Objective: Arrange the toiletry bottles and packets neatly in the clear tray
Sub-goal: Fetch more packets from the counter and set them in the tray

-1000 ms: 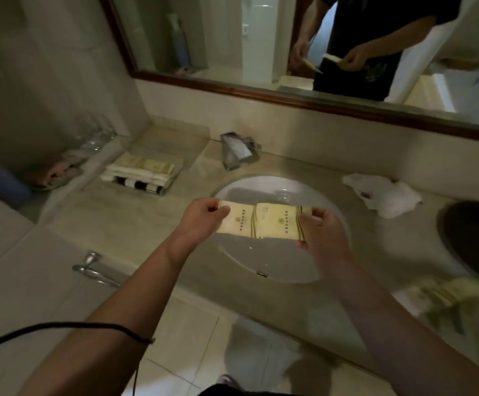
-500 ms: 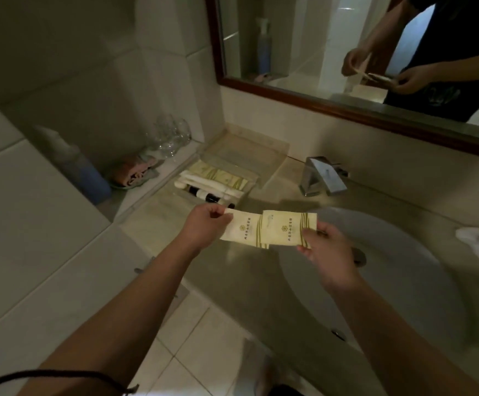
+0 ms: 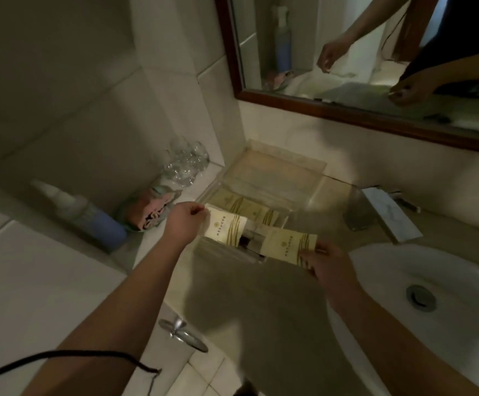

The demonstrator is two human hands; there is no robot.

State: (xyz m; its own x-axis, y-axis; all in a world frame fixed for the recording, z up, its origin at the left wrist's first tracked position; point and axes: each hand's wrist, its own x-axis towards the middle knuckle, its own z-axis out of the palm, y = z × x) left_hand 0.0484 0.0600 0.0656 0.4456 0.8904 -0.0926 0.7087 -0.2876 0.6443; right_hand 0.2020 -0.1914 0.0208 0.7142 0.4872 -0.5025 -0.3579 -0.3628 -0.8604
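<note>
A: Where are the packets?

B: One in each hand, both over the clear tray (image 3: 312, 178). The left hand (image 3: 182, 224) has its grip pinched on the top corner of the left packet (image 3: 226, 227), held above the tray's near left part. The right hand (image 3: 331, 265) pinches the right packet (image 3: 288, 245) by its lower right end, and that one hangs over the tray's near right corner, partly beyond the rim.

A: What is already in the tray?

B: More cream packets (image 3: 246, 205) with green stripes lie flat across the middle. Beneath the two held packets something dark shows, perhaps bottles, but it is too dim to tell. The far part of the tray looks bare.

A: How tight is it around the tray?

B: It sits in the corner of the counter (image 3: 261, 295), its back edge near the wall under the mirror (image 3: 375, 52). On the left a raised ledge runs alongside, carrying clear glasses (image 3: 185, 164), a folded pink cloth (image 3: 149, 211) and a blue bottle (image 3: 89, 218). On the right the tap (image 3: 386, 214) stands near, with the sink (image 3: 421, 310) just in front of it. The near side is open counter, and both forearms come in from there.

A: Anything between the hands?

B: Only a gap; the two packets are apart.
</note>
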